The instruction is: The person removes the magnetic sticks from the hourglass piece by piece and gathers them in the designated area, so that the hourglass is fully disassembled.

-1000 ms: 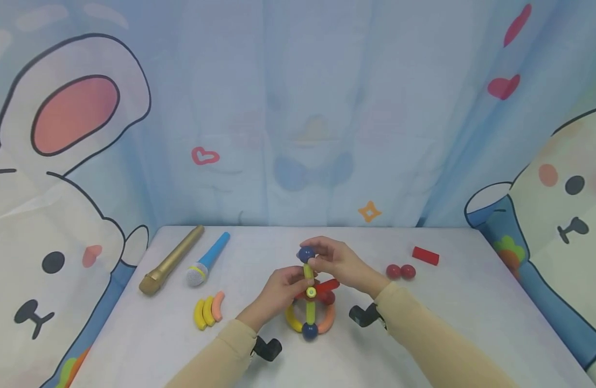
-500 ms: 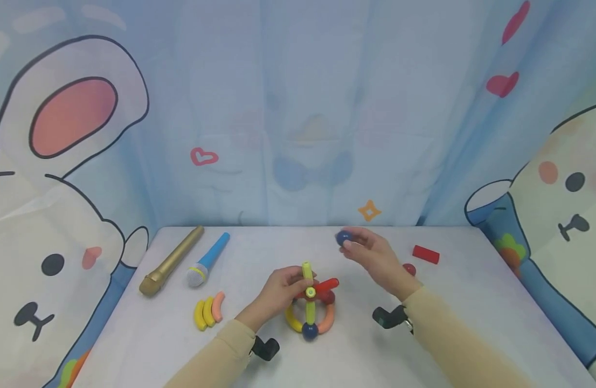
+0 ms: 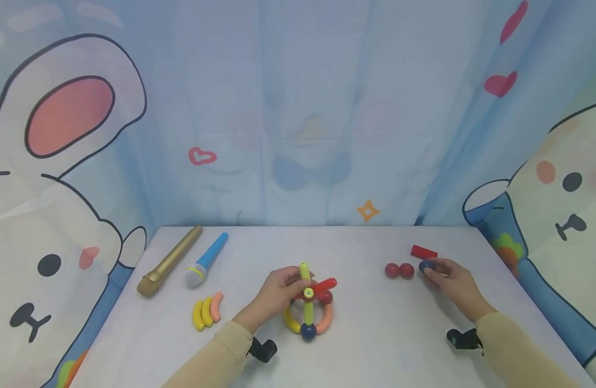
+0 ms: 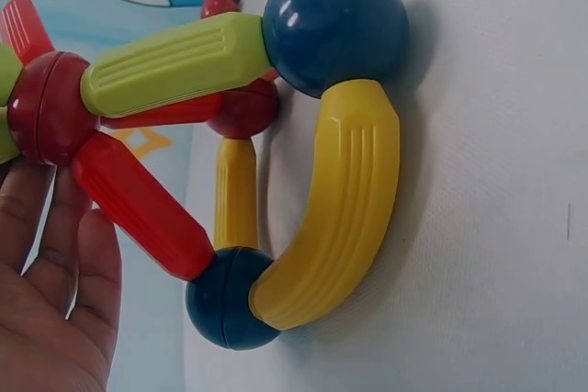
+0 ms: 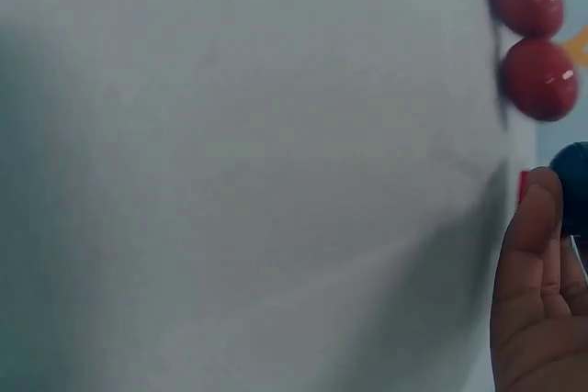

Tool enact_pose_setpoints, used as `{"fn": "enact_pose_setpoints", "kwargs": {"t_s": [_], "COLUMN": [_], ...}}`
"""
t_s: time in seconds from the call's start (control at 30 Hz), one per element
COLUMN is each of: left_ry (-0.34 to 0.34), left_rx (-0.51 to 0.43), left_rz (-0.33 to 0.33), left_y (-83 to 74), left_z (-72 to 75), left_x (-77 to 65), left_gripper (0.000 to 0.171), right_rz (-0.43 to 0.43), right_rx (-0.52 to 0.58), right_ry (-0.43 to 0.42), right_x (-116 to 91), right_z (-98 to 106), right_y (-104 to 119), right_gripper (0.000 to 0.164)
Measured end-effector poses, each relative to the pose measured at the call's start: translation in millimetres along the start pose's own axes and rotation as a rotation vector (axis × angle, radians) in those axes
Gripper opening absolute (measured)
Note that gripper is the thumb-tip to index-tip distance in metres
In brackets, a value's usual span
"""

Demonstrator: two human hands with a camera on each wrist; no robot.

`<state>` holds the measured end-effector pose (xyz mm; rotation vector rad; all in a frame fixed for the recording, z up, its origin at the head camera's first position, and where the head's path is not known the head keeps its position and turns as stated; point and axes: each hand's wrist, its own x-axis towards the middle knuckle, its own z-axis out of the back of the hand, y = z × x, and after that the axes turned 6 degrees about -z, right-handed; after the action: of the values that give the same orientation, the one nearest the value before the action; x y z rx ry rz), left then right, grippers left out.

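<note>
One separate blue ball (image 3: 426, 265), right of the rod-and-ball frame (image 3: 309, 310), pinched by the right hand (image 3: 455, 284), may roll if released; left hand (image 3: 275, 293) grips the frame, which may topple if jolted.

A white, smooth-surfaced rectangular table (image 3: 371, 345) stands under soft, even light that leaves only faint shadows on its top. Behind the table hangs a light-blue printed fabric backdrop (image 3: 307, 64) with vertical creases, bearing a small orange four-pointed star (image 3: 368, 210) just above the table's far edge. Beside the table's left edge is a large white cartoon animal with a pink-lined ear (image 3: 16, 226); beside its right edge, a white cartoon animal with a pink cheek (image 3: 545, 226).
</note>
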<state>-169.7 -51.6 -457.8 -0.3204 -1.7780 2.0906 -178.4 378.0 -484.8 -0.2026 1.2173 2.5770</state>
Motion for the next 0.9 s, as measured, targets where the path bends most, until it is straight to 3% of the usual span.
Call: {"fn": "enact_pose_setpoints", "kwargs": {"t_s": [0.07, 0.27, 0.5, 0.9], "left_ry": [0.000, 0.000, -0.003, 0.003], "left_rx": [0.016, 0.079, 0.093, 0.099], "left_rz": [0.001, -0.022, -0.012, -0.008], "left_y": [-0.1, 0.1, -0.8, 0.2], "left_z": [0.2, 0.7, -0.5, 0.3], "left_x": [-0.6, -2.2, -3.7, -3.0], "left_gripper": [0.022, 0.022, 0.027, 0.029], "right_rz": [-0.017, 0.047, 0.007, 0.032], "right_rx": [-0.034, -0.116, -0.102, -0.088], "right_ry": [-0.023, -0.043, -0.009, -0.028], "right_x": [6.1, 16.8, 17.7, 18.7], "right_z": [-2.9, -8.4, -8.3, -10.8], "right_y": [-7.5, -14.4, -14.7, -19.1], "right_gripper": [0.077, 0.072, 0.079, 0.070]}}
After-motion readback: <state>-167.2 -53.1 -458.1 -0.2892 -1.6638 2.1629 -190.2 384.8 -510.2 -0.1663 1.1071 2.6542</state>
